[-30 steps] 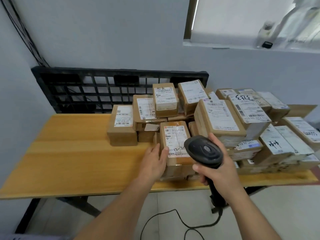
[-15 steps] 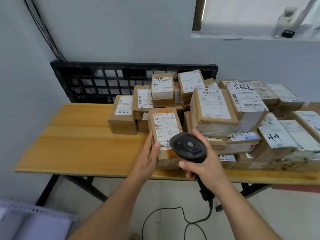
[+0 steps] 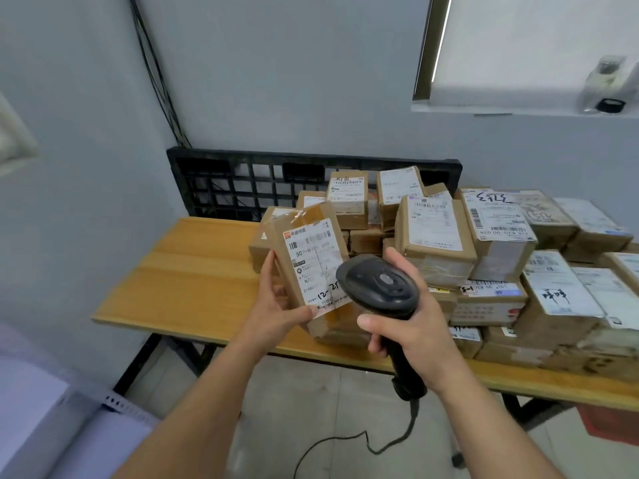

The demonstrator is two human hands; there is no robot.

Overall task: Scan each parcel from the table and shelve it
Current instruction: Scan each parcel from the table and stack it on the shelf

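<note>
My left hand holds a small brown cardboard parcel lifted off the wooden table, its white shipping label facing me with "12-25" handwritten near the bottom. My right hand grips a black corded barcode scanner, whose head sits just right of the parcel's label, nearly touching it. Behind and to the right, several labelled cardboard parcels lie stacked in a pile on the table.
A black plastic pallet leans against the grey wall behind the table. The scanner's cable trails to the floor. A pale shelf edge shows at the lower left. A windowsill with bottles is at the upper right.
My left hand has picked the parcel up from the table and tilted its label toward me. The scanner has come in beside it. My view has swung left.
</note>
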